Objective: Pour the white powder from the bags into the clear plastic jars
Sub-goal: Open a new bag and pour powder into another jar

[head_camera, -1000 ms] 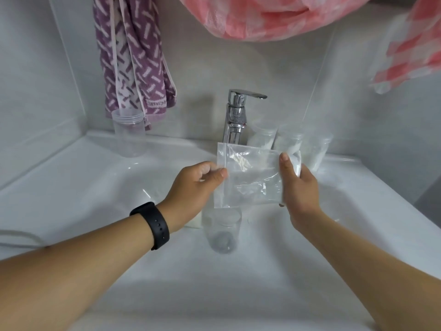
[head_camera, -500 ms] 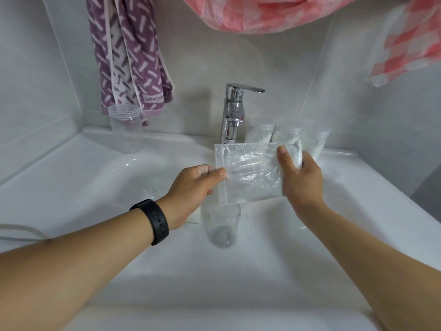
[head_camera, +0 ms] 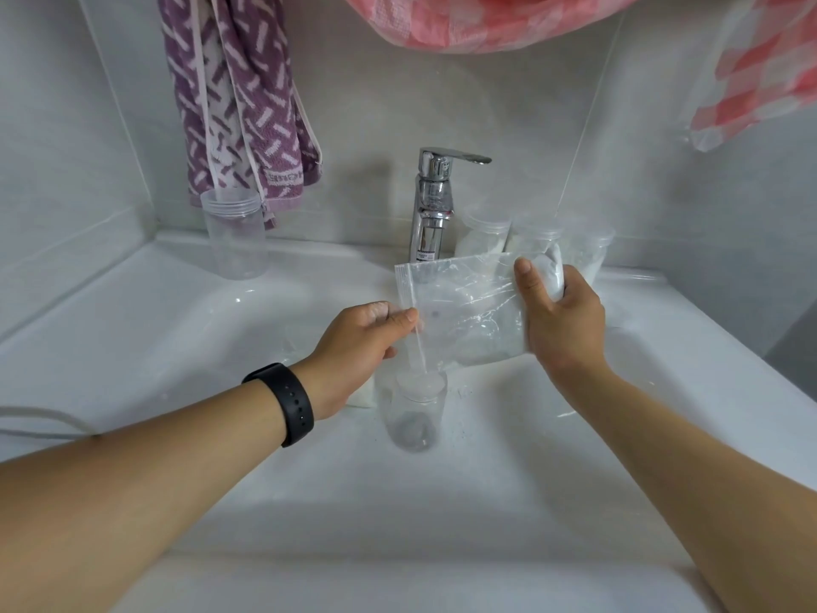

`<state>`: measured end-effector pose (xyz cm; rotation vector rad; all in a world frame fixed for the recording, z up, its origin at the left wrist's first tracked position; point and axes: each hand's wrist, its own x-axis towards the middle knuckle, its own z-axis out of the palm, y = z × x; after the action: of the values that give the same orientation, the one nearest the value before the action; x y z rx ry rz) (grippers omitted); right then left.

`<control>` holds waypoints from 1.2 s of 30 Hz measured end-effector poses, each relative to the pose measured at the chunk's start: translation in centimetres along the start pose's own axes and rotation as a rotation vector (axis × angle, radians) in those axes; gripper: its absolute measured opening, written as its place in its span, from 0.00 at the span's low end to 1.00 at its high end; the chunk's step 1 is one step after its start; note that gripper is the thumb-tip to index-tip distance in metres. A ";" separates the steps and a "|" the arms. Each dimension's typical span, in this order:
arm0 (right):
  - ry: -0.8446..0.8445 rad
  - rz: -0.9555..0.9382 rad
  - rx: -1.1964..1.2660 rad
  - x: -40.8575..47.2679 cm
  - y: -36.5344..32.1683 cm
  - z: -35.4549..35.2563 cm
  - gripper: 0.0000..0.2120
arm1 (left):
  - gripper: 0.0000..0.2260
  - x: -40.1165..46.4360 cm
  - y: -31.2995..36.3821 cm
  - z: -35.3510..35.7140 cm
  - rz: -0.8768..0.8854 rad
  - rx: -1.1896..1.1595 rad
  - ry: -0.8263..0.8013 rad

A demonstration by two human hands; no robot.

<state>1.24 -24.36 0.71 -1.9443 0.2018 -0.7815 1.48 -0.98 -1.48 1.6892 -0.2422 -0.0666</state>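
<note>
A clear plastic bag (head_camera: pixel 468 311) with white powder in it hangs tilted over the sink basin, its zip edge down to the left. My left hand (head_camera: pixel 362 347) pinches that lower left edge. My right hand (head_camera: pixel 561 320) grips the raised right end, where the powder bunches. The bag's low corner points into an open clear jar (head_camera: pixel 413 409) standing upright in the basin, directly under the bag. Three jars (head_camera: pixel 482 236) holding white powder stand behind the bag, to the right of the tap. An empty clear jar (head_camera: pixel 234 236) stands at the back left.
The white sink basin (head_camera: pixel 221 347) slopes down around the jar, with a chrome tap (head_camera: pixel 433 205) behind. A purple patterned towel (head_camera: pixel 238 99) hangs at the back left. Pink checked cloth (head_camera: pixel 486 19) hangs overhead and at the right. A white packet (head_camera: pixel 364 398) lies beside the jar.
My right hand has lifted its end of the bag, so the bag tilts more steeply left. The bag's lower corner has come down to the jar's mouth.
</note>
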 end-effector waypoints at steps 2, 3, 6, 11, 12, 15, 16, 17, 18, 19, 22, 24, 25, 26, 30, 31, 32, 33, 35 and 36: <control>0.005 -0.003 -0.009 0.0 0.0 0.1 0.31 | 0.10 -0.1 -0.1 0.0 -0.001 0.000 -0.001; 0.008 -0.002 -0.012 0.0 -0.1 0.1 0.31 | 0.10 -0.1 -0.1 -0.1 -0.001 -0.001 -0.002; 0.013 -0.008 -0.033 0.0 -0.3 0.0 0.30 | 0.10 -0.1 -0.1 -0.1 0.003 -0.002 -0.004; 0.014 -0.016 -0.037 0.0 -0.5 -0.2 0.30 | 0.10 -0.1 -0.2 -0.1 -0.001 0.002 -0.010; 0.015 -0.018 -0.039 0.0 -0.6 -0.2 0.30 | 0.10 -0.2 -0.2 -0.1 -0.001 0.002 -0.010; 0.018 -0.019 -0.032 0.0 -0.7 -0.1 0.30 | 0.10 -0.1 -0.2 -0.2 -0.001 0.003 -0.011; 0.017 -0.019 -0.029 0.0 -0.7 -0.1 0.31 | 0.10 -0.1 -0.2 -0.1 -0.003 0.004 -0.011; 0.014 -0.019 -0.024 -0.1 -0.7 -0.1 0.32 | 0.10 -0.1 -0.3 -0.1 -0.003 0.006 -0.011; 0.010 -0.021 -0.019 -0.1 -0.7 -0.2 0.33 | 0.10 0.0 -0.3 -0.1 -0.003 0.007 -0.011; 0.008 -0.023 -0.017 -0.1 -0.8 -0.2 0.34 | 0.10 0.0 -0.3 -0.1 -0.002 0.007 -0.012; 0.001 -0.026 -0.014 -0.2 -1.0 -0.4 0.34 | 0.10 0.0 -0.4 -0.2 -0.003 0.017 -0.018; -0.002 -0.029 -0.008 -0.2 -1.1 -0.4 0.33 | 0.10 0.0 -0.4 -0.2 0.000 0.022 -0.022; -0.003 -0.031 -0.008 -0.3 -1.2 -0.5 0.33 | 0.10 0.0 -0.5 -0.2 0.000 0.023 -0.022; -0.003 -0.032 -0.008 -0.3 -1.2 -0.5 0.33 | 0.10 0.0 -0.5 -0.2 0.000 0.022 -0.023; -0.001 -0.037 -0.010 -0.2 -1.3 -0.6 0.33 | 0.10 0.1 -0.4 -0.2 0.003 0.019 -0.034; -0.002 -0.042 -0.013 -0.2 -1.4 -0.6 0.32 | 0.10 0.1 -0.4 -0.2 0.004 0.019 -0.036; -0.003 -0.044 -0.015 -0.2 -1.4 -0.6 0.32 | 0.10 0.1 -0.5 -0.1 0.004 0.021 -0.038; -0.004 -0.045 -0.014 -0.2 -1.5 -0.7 0.32 | 0.10 0.1 -0.5 -0.1 0.005 0.024 -0.040; -0.013 -0.045 -0.011 -0.1 -1.5 -0.7 0.31 | 0.10 0.1 -0.5 -0.1 0.003 0.024 -0.040; -0.018 -0.048 -0.012 -0.2 -1.6 -0.8 0.30 | 0.10 0.2 -0.5 -0.1 0.003 0.023 -0.040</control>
<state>0.37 -24.07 2.20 -1.9729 0.1494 -0.7951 1.71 -0.84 -1.95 1.7118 -0.2764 -0.0953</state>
